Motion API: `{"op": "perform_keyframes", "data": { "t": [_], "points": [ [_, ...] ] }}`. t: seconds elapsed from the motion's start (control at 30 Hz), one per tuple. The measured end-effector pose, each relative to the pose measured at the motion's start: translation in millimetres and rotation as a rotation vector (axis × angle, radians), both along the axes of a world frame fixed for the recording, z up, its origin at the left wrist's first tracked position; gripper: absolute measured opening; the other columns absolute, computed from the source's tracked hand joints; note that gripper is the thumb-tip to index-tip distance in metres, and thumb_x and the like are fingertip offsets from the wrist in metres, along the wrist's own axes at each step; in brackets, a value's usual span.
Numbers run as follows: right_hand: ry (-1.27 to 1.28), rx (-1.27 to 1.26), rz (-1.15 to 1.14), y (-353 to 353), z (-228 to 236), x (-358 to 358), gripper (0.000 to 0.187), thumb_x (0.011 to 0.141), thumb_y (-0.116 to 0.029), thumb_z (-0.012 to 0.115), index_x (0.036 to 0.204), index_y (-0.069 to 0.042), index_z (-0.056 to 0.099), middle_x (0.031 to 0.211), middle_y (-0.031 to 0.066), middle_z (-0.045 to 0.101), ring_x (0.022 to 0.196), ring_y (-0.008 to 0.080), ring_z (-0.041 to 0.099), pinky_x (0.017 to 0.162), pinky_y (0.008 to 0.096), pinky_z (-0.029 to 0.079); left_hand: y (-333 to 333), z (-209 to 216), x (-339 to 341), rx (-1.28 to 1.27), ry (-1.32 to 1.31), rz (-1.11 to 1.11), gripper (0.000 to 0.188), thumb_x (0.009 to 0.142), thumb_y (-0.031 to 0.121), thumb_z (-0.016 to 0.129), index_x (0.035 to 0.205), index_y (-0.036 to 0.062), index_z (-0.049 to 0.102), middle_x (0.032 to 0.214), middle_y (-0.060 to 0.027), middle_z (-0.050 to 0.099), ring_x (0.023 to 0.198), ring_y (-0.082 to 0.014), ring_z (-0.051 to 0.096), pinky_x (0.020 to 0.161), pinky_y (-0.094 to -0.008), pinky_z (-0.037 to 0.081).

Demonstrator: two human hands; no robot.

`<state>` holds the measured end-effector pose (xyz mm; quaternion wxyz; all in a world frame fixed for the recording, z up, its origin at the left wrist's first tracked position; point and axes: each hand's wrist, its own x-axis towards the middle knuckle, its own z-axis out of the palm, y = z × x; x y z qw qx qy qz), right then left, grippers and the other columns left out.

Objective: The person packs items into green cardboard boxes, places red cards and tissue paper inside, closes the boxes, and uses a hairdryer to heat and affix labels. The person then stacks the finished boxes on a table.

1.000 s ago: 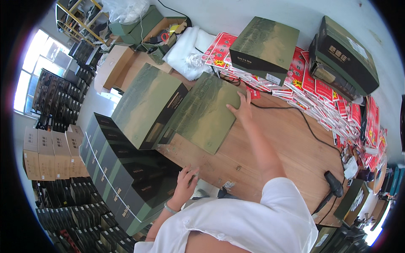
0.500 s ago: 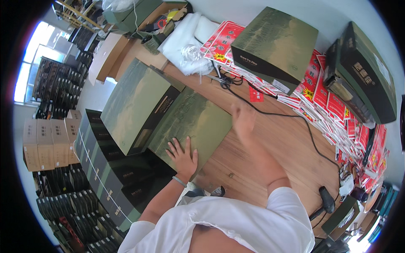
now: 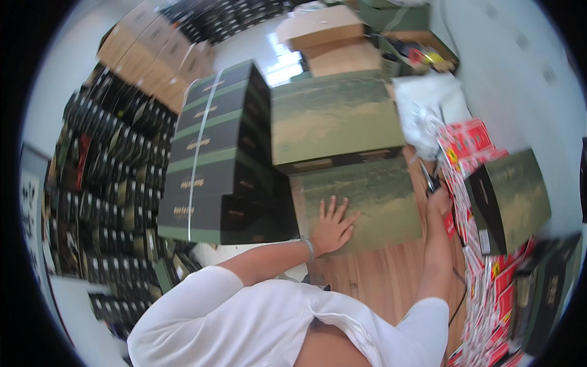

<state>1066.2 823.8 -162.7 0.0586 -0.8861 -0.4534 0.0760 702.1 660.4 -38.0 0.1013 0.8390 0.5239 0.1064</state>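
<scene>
A flat green box (image 3: 373,199) lies on the wooden table (image 3: 379,275) in front of me. My left hand (image 3: 333,225) rests flat on its near left part, fingers spread, holding nothing. My right hand (image 3: 438,205) is at the box's right edge, next to a pair of scissors (image 3: 430,178); it is blurred and its grip does not show. A second, taller green box (image 3: 333,122) stands just behind the flat one and touches it.
A stack of dark green boxes (image 3: 214,159) rises at the left of the table. Another green box with a black side (image 3: 510,192) sits at the right on red packets (image 3: 474,137). Cardboard cartons (image 3: 330,40) and white bags (image 3: 422,104) lie beyond.
My head has turned, so the view has swung round. My left hand has slid further onto the flat green box. My right hand has moved from the box's top to its right edge.
</scene>
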Motion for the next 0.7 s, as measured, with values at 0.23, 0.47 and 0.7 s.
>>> {"op": "perform_keyframes", "data": {
  "t": [0.23, 0.47, 0.7],
  "points": [
    [0.335, 0.468, 0.217, -96.4, 31.3, 14.3, 0.052, 0.075, -0.024, 0.078, 0.116, 0.003, 0.059, 0.103, 0.0195, 0.066, 0.099, 0.0353, 0.062, 0.081, 0.0427, 0.049, -19.6, -13.3, -40.5, -0.153, -0.561, -0.037, 0.035, 0.095, 0.014, 0.048, 0.129, 0.014, 0.055, 0.14, -0.0162, 0.046, 0.137, -0.0376, 0.033, 0.114, -0.0582, 0.014],
    [0.271, 0.583, 0.184, -230.3, 113.1, -85.5, 0.029, 0.085, -0.022, 0.073, 0.095, 0.0, 0.057, 0.081, 0.0109, 0.061, 0.071, 0.0224, 0.057, 0.064, 0.0353, 0.047, -114.7, 148.9, -189.4, -0.091, -0.951, 0.017, 0.022, 0.089, 0.006, 0.055, 0.109, 0.0067, 0.064, 0.101, -0.0095, 0.066, 0.1, -0.0298, 0.059, 0.085, -0.0398, 0.044],
    [1.476, 0.497, 0.315, -236.5, 211.4, -347.5, 0.036, 0.097, -0.026, 0.058, 0.123, -0.001, 0.054, 0.111, 0.0088, 0.061, 0.1, 0.0211, 0.063, 0.09, 0.0372, 0.053, -164.1, 135.9, -472.0, 0.514, -0.908, 0.991, 0.03, 0.094, 0.016, 0.054, 0.121, 0.0041, 0.058, 0.113, -0.0105, 0.061, 0.104, -0.0214, 0.054, 0.09, -0.032, 0.042]
  ]
}}
